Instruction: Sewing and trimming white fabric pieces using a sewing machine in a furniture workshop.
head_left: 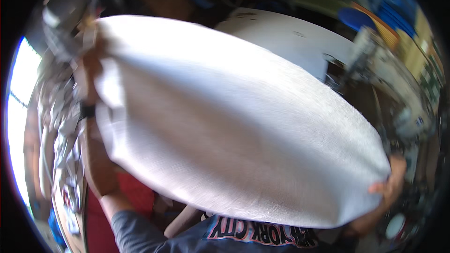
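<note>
A large white sheet of soft material [225,126], cloth-like with a dull sheen, is stretched slantwise in front of me. A broad shaded trough runs along its middle, and motion blurs much of it. My left hand [90,68] grips its far left end; the arm is raised and wears a dark wristband [88,111]. At the near right, my right hand [393,182] is closed around the other end, with fingers lapping over the edge. Part of each hand is hidden or smeared. The sheet hangs above my lap and covers most of what lies beneath.
Behind the sheet is a white tabletop [276,30]. A sewing machine [389,79] stands at the right. Crumpled pale material [61,117] is heaped on the left, near a bright opening [21,93]. Blue and yellow items [379,14] are piled at the back right.
</note>
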Action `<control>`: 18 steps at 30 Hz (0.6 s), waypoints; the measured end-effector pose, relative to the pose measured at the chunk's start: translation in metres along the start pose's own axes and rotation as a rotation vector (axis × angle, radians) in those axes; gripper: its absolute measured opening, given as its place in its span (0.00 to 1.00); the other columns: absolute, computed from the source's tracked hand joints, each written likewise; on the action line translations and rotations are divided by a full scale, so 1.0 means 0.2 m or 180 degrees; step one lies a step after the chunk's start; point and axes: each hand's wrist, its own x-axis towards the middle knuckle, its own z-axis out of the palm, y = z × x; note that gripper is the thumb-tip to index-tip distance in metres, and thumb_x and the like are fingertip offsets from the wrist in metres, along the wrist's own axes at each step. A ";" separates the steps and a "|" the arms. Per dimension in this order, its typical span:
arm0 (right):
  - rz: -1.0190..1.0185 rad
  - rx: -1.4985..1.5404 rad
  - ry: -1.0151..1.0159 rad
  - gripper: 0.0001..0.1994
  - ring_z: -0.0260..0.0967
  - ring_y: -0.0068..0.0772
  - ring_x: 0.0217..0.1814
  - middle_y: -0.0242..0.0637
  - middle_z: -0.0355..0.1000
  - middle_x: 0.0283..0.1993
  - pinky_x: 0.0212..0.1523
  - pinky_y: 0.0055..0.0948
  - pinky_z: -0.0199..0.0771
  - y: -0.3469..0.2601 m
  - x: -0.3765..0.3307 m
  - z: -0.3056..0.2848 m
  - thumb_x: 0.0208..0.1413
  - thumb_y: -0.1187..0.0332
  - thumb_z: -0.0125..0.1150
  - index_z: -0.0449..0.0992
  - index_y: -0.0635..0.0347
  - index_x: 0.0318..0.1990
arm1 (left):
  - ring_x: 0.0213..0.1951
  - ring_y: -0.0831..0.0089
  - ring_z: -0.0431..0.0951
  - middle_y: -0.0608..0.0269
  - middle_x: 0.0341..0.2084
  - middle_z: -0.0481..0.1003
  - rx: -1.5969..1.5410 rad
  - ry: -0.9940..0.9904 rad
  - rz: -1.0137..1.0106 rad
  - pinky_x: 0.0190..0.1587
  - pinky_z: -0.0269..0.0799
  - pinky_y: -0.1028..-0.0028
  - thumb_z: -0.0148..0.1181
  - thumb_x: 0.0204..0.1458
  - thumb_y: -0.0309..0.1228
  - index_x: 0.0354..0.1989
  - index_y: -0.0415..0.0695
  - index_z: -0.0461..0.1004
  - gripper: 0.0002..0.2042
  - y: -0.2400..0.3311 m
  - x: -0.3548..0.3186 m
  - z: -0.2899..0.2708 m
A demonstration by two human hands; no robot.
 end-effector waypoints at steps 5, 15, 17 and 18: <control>0.1628 0.0836 -0.1012 0.23 0.55 0.21 0.24 0.28 0.59 0.20 0.25 0.29 0.55 0.02 -0.19 0.19 0.45 0.55 0.76 0.67 0.61 0.22 | 0.43 0.53 0.81 0.54 0.44 0.79 -0.0890 -0.1817 -0.1244 0.41 0.78 0.54 0.60 0.58 0.34 0.56 0.48 0.77 0.17 0.15 -0.42 -0.07; 0.0562 0.1358 -0.1640 0.14 0.76 0.43 0.25 0.50 0.75 0.26 0.31 0.41 0.71 -0.22 0.37 0.99 0.55 0.63 0.74 0.78 0.66 0.36 | 0.50 0.47 0.79 0.46 0.51 0.77 -0.5876 -0.2191 0.1151 0.52 0.75 0.56 0.73 0.55 0.35 0.66 0.41 0.67 0.31 1.75 -0.33 -0.66; 0.0645 0.1142 -0.1576 0.15 0.75 0.44 0.25 0.49 0.75 0.26 0.31 0.42 0.71 -0.13 0.30 0.87 0.54 0.62 0.75 0.78 0.66 0.35 | 0.28 0.58 0.79 0.54 0.27 0.80 -0.5997 -0.2411 0.1312 0.36 0.77 0.66 0.67 0.60 0.28 0.49 0.36 0.78 0.13 1.81 -0.34 -0.62; 0.0911 0.0921 -0.1931 0.15 0.76 0.45 0.27 0.48 0.77 0.27 0.33 0.42 0.73 -0.08 0.25 0.82 0.52 0.63 0.75 0.78 0.66 0.34 | 0.29 0.72 0.77 0.56 0.28 0.81 -0.6322 -0.2663 0.1133 0.37 0.76 0.70 0.67 0.60 0.25 0.45 0.36 0.81 0.08 1.74 -0.25 -0.67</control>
